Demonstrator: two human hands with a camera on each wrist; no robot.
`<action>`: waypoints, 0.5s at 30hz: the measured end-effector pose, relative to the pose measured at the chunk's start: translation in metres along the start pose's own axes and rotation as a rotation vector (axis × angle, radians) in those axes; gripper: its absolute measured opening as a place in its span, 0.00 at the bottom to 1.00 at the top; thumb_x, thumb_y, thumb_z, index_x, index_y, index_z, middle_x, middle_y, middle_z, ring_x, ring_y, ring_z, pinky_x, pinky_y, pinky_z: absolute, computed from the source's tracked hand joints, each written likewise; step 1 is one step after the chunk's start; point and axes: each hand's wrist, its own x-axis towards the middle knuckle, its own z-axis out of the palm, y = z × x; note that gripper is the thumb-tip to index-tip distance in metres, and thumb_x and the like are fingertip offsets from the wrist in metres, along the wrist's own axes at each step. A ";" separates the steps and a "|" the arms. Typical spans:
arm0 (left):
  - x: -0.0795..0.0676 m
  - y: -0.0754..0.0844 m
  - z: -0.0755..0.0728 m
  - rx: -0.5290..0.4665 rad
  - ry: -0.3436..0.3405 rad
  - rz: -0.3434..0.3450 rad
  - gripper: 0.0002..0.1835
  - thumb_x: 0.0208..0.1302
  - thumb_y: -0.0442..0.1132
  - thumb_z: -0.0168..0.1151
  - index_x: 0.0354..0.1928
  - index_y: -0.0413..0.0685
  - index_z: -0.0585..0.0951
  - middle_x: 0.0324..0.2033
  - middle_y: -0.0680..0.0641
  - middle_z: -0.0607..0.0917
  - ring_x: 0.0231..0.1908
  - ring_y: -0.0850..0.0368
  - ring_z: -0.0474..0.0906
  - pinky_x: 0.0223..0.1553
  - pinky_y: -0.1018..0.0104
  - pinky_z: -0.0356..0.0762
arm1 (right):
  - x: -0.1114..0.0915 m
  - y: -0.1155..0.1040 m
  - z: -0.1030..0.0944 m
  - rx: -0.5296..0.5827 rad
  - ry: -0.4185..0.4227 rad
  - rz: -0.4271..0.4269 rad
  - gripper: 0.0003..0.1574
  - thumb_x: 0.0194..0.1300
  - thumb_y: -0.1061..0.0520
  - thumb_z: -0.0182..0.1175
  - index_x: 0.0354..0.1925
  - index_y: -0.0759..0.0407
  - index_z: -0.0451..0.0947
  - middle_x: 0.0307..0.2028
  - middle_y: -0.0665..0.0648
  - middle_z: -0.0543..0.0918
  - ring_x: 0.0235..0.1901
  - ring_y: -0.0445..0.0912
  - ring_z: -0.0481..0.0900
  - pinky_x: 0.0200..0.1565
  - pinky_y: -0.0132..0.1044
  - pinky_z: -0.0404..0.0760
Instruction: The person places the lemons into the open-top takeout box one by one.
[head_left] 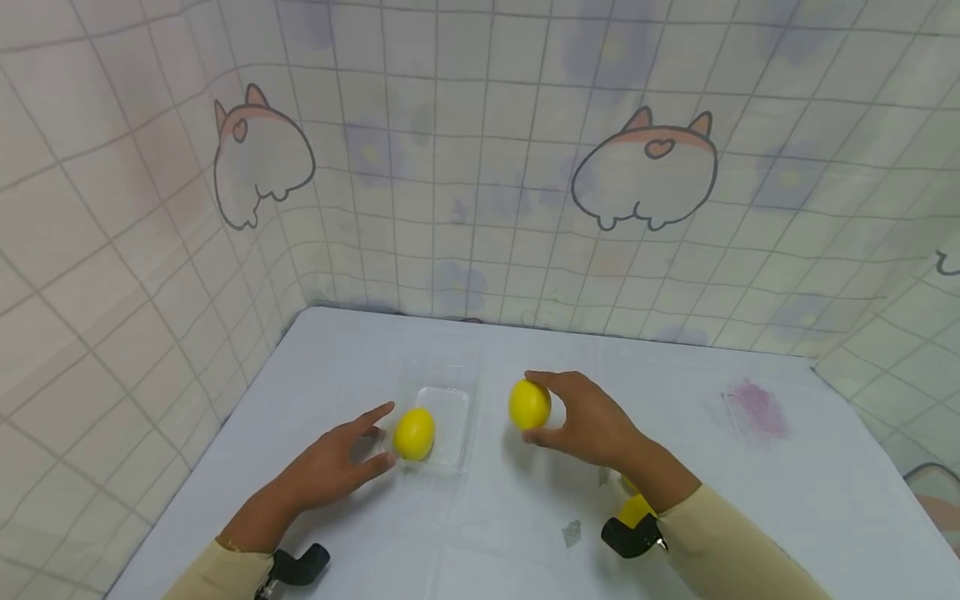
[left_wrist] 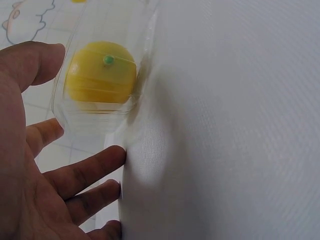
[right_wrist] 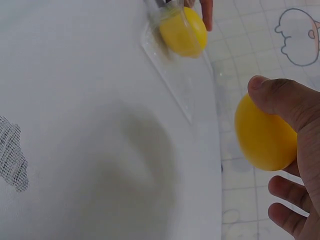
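My right hand (head_left: 592, 421) pinches a yellow lemon (head_left: 529, 405) between thumb and fingers, raised over the table just right of a clear plastic box (head_left: 450, 429). Inside that box, at its left end, lies another lemon (head_left: 414, 434); a green stem dot shows on it in the left wrist view. My left hand (head_left: 330, 462) is beside the box's left wall with fingers spread, thumb and fingertips close to the plastic and nothing in its grasp. Below my right wrist more yellow fruit (head_left: 636, 508) shows, partly hidden by the forearm and wrist camera.
The white table (head_left: 517, 533) has a grey patch (head_left: 572, 533) near the front and a pinkish smudge (head_left: 757, 408) on the right. A tiled-pattern curtain (head_left: 465, 167) with cartoon animals hangs behind it and along the sides.
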 end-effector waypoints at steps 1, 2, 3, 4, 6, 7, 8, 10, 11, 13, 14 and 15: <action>0.000 0.000 0.000 -0.001 0.000 0.001 0.44 0.66 0.69 0.61 0.80 0.69 0.59 0.62 0.46 0.80 0.69 0.38 0.67 0.65 0.29 0.63 | 0.001 -0.001 0.001 0.002 0.002 -0.001 0.51 0.54 0.41 0.79 0.72 0.47 0.71 0.67 0.49 0.76 0.65 0.52 0.72 0.65 0.55 0.73; 0.000 0.000 0.000 -0.002 0.000 0.005 0.44 0.66 0.69 0.61 0.80 0.69 0.59 0.62 0.46 0.80 0.69 0.38 0.67 0.65 0.29 0.62 | 0.001 -0.003 0.002 0.005 0.003 -0.002 0.51 0.54 0.41 0.79 0.72 0.47 0.71 0.67 0.49 0.76 0.65 0.52 0.72 0.65 0.55 0.74; 0.000 0.000 0.000 0.000 0.002 0.008 0.44 0.66 0.69 0.61 0.80 0.69 0.59 0.62 0.46 0.80 0.70 0.38 0.67 0.66 0.29 0.62 | 0.001 -0.004 0.002 0.008 0.005 -0.002 0.51 0.54 0.41 0.80 0.72 0.47 0.72 0.67 0.49 0.76 0.65 0.52 0.73 0.65 0.55 0.74; -0.001 0.000 0.000 -0.001 0.004 0.011 0.44 0.67 0.69 0.61 0.80 0.68 0.59 0.62 0.46 0.80 0.70 0.38 0.67 0.65 0.29 0.62 | 0.002 -0.006 0.003 0.010 0.004 -0.003 0.51 0.54 0.41 0.80 0.72 0.47 0.72 0.67 0.49 0.76 0.65 0.51 0.73 0.64 0.54 0.74; -0.001 0.000 0.000 -0.002 0.009 0.020 0.44 0.67 0.68 0.61 0.80 0.68 0.59 0.62 0.46 0.80 0.70 0.38 0.67 0.66 0.29 0.62 | 0.003 -0.009 0.005 0.013 0.001 -0.001 0.52 0.53 0.41 0.80 0.72 0.46 0.72 0.66 0.48 0.76 0.65 0.51 0.73 0.64 0.54 0.74; -0.001 -0.001 0.001 -0.002 0.011 0.025 0.44 0.67 0.68 0.61 0.80 0.68 0.59 0.62 0.46 0.80 0.70 0.38 0.67 0.66 0.29 0.62 | 0.004 -0.011 0.006 0.013 -0.001 0.002 0.52 0.53 0.41 0.80 0.72 0.46 0.72 0.66 0.48 0.76 0.65 0.50 0.73 0.64 0.53 0.75; -0.001 -0.001 0.001 0.000 0.014 0.026 0.44 0.67 0.69 0.61 0.80 0.68 0.59 0.62 0.46 0.80 0.70 0.38 0.67 0.66 0.29 0.62 | 0.004 -0.012 0.007 0.012 -0.002 0.001 0.52 0.53 0.41 0.80 0.73 0.45 0.71 0.66 0.48 0.76 0.64 0.50 0.73 0.64 0.53 0.75; 0.000 -0.003 0.002 0.002 0.016 0.025 0.44 0.66 0.69 0.61 0.80 0.69 0.59 0.62 0.46 0.81 0.70 0.39 0.67 0.66 0.30 0.62 | 0.006 -0.014 0.010 0.013 -0.004 -0.003 0.52 0.53 0.41 0.80 0.72 0.45 0.72 0.66 0.47 0.76 0.64 0.49 0.73 0.64 0.52 0.75; 0.000 -0.003 0.002 0.006 0.016 0.029 0.44 0.67 0.69 0.60 0.80 0.68 0.58 0.62 0.46 0.80 0.70 0.39 0.67 0.66 0.30 0.62 | 0.007 -0.015 0.011 0.015 -0.002 -0.007 0.52 0.53 0.40 0.80 0.72 0.45 0.72 0.66 0.46 0.76 0.64 0.49 0.73 0.64 0.52 0.75; 0.001 -0.004 0.003 0.004 0.014 0.021 0.44 0.66 0.70 0.60 0.80 0.69 0.58 0.62 0.46 0.80 0.70 0.39 0.67 0.67 0.30 0.61 | 0.009 -0.016 0.014 0.018 0.002 -0.022 0.52 0.53 0.41 0.80 0.72 0.46 0.72 0.67 0.46 0.76 0.64 0.48 0.73 0.64 0.51 0.75; 0.001 -0.004 0.003 0.002 0.013 0.017 0.44 0.66 0.70 0.61 0.80 0.69 0.59 0.62 0.46 0.80 0.70 0.39 0.67 0.67 0.30 0.61 | 0.010 -0.017 0.015 0.020 0.004 -0.030 0.51 0.53 0.41 0.80 0.72 0.46 0.72 0.67 0.46 0.76 0.64 0.48 0.73 0.64 0.51 0.75; 0.001 -0.004 0.003 0.003 0.012 0.016 0.44 0.66 0.69 0.61 0.80 0.69 0.58 0.62 0.46 0.80 0.70 0.39 0.66 0.67 0.30 0.61 | 0.011 -0.018 0.016 0.020 0.004 -0.034 0.51 0.53 0.41 0.80 0.72 0.46 0.72 0.67 0.45 0.76 0.64 0.48 0.73 0.65 0.50 0.75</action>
